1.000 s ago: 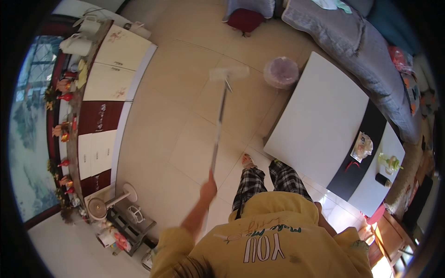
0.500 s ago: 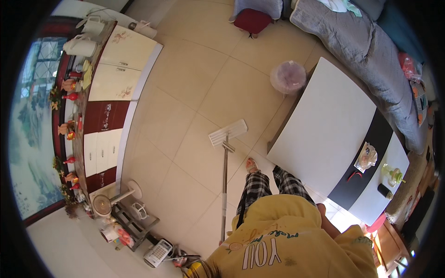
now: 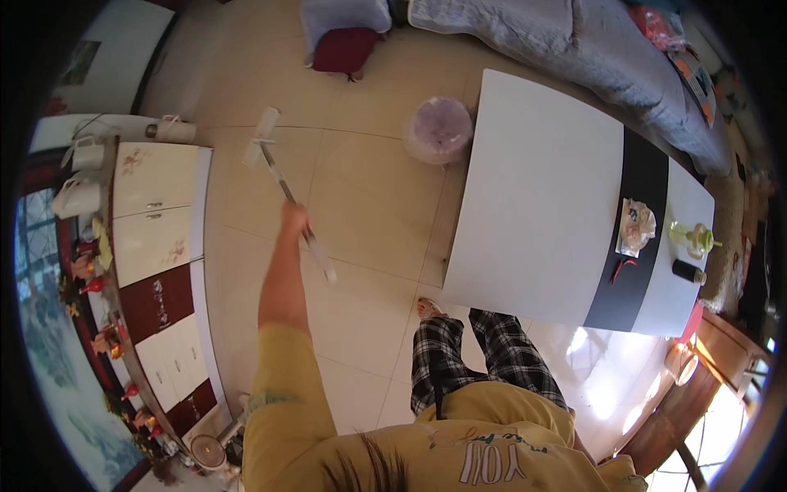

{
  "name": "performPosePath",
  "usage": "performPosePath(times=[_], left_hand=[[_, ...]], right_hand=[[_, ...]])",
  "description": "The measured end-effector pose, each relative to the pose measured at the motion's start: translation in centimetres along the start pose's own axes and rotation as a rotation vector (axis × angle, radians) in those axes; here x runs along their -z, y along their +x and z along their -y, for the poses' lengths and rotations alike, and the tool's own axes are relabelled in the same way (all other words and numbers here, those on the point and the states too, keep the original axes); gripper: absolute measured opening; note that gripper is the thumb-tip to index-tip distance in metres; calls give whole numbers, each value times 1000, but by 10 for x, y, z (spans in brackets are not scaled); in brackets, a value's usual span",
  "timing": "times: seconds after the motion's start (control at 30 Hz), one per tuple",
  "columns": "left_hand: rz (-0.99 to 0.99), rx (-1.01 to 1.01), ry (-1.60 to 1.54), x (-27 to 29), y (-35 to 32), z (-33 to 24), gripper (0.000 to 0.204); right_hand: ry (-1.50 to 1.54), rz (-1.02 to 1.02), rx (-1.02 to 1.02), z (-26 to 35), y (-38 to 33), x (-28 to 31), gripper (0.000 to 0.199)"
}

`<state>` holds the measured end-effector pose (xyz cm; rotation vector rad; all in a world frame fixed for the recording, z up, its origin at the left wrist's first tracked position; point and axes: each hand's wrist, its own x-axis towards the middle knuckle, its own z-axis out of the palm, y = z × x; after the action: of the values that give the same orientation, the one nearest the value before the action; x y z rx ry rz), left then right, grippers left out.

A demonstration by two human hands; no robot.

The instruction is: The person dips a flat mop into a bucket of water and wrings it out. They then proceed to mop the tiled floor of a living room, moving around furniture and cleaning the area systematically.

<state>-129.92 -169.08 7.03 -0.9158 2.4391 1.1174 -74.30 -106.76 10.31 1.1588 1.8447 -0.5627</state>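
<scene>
My left hand [image 3: 294, 216] is closed around the silver pole of a flat mop [image 3: 275, 175], the arm stretched out ahead and to the left. The mop's pale rectangular head is at the far left, on the tiled floor or very near it, by the end of the cream cabinet. Its pole slants back toward me, and the light-coloured grip end sticks out past my fist. My right hand is out of sight; only a sliver of that arm shows beside my yellow shirt.
A long cabinet [image 3: 156, 283] with jugs and ornaments runs along the left wall. To my right stands a white table [image 3: 533, 197] with a black stripe, bearing a bag and a bottle. A lilac-lined bin [image 3: 441, 129] touches its far-left side. A grey sofa [image 3: 525, 33] lies beyond.
My left arm has come into view, reaching forward. The mop has moved from the floor ahead of my feet to the far left, its pole now slanting. The view has shifted too.
</scene>
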Motion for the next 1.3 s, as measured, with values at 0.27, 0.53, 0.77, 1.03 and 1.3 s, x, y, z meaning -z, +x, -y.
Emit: performPosePath(times=[0.27,0.53,0.77,1.03,1.3], left_hand=[[72,37,144,-51,-114,-1,49],[379,286,567,15,-497,166,57],[357,154,371,23,-577,162,59],[170,-278,494,-40,-246,58,55],[151,-224,600,-23,-291,107,56]], right_hand=[[-71,-15,52,-7,-7,25,27],[-173,-12,298,65,20,45,27],[-243,-46,318,79,21,40,20],[-109,3,127,12,35,10,28],[-170,-24,271,64,7,13,27]])
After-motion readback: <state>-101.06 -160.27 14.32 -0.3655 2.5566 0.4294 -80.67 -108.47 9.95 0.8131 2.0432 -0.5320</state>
